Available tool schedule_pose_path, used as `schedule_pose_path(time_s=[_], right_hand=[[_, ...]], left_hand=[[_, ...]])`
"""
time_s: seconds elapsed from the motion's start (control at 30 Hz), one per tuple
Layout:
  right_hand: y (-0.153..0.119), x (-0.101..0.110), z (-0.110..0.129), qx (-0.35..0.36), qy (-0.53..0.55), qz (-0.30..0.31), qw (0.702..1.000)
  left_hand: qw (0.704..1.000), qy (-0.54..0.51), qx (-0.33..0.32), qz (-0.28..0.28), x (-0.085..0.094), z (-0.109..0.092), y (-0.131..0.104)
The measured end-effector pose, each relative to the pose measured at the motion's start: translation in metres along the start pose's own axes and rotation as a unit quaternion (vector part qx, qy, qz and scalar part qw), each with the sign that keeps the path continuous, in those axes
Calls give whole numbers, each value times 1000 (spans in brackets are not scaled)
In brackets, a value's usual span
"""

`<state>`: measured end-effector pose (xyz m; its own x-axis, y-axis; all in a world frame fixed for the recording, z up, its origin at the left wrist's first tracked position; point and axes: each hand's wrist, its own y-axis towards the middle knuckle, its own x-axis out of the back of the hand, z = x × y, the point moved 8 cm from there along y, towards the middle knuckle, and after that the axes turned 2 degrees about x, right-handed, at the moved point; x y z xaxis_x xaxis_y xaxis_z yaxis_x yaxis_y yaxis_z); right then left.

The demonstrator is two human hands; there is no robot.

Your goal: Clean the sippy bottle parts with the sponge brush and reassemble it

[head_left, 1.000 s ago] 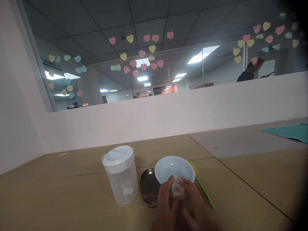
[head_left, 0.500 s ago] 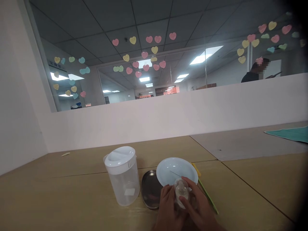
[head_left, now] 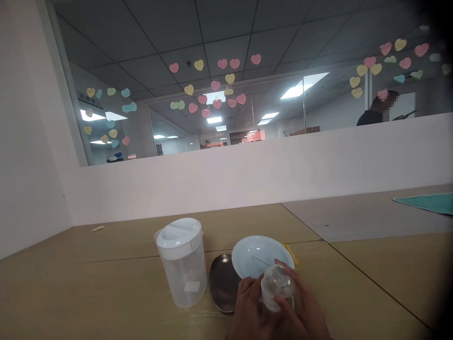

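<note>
Both hands hold a small clear jar (head_left: 278, 283) with a rounded transparent top and a whitish lower part. My left hand (head_left: 246, 307) is closed around its left side. The fingers of my right hand (head_left: 306, 302) curl over the right edge and front of it. Just behind the hands stands a white bowl (head_left: 247, 255), with a thin stick (head_left: 261, 260) lying across its inside. To the left, a dark metal tray (head_left: 222, 283) is partly covered by the bowl and my left hand.
A translucent pitcher (head_left: 182, 264) with a white lid stands left of the tray. A yellow handle (head_left: 292, 253) pokes out behind the bowl. A teal cloth (head_left: 430, 203) lies at far right. Beyond the low wall, a person (head_left: 377, 111) shows through a window with heart-shaped notes.
The jar has moved slightly right in my hands, and its rounded top now faces me more. My right hand has shifted right and covers the green stick seen earlier. The view has tilted slightly.
</note>
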<state>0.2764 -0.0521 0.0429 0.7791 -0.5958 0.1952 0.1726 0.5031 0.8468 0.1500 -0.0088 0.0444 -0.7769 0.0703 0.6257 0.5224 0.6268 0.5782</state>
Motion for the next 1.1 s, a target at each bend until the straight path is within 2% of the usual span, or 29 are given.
schedule_pose_path(time_s=[0.17, 0.23, 0.3, 0.4, 0.53, 0.7, 0.87, 1.1], right_hand=[[8, 23, -12, -87, 9, -136, 987], [13, 26, -19, -114, -17, -151, 982], [20, 21, -29, -124, -31, -111, 986], [24, 9, -45, -136, 8, -31, 990], [24, -6, -50, -122, 70, 41, 989], [22, -14, -48, -136, 86, 75, 984], [21, -14, -47, -144, 41, 103, 983], [17, -18, -43, -96, -23, 133, 986]], left_hand=[[1000, 8, -20, -4, 0, 3, 0], [999, 10, -31, -15, 0, 3, 0], [999, 10, -38, -22, 0, 3, 0], [998, 10, -51, -25, -1, 3, 0], [997, 17, -65, -30, -1, 1, 2], [997, 25, -67, -26, -1, 1, 2], [998, 26, -60, -19, -3, 3, 3], [998, 36, -55, -12, -2, 1, 3]])
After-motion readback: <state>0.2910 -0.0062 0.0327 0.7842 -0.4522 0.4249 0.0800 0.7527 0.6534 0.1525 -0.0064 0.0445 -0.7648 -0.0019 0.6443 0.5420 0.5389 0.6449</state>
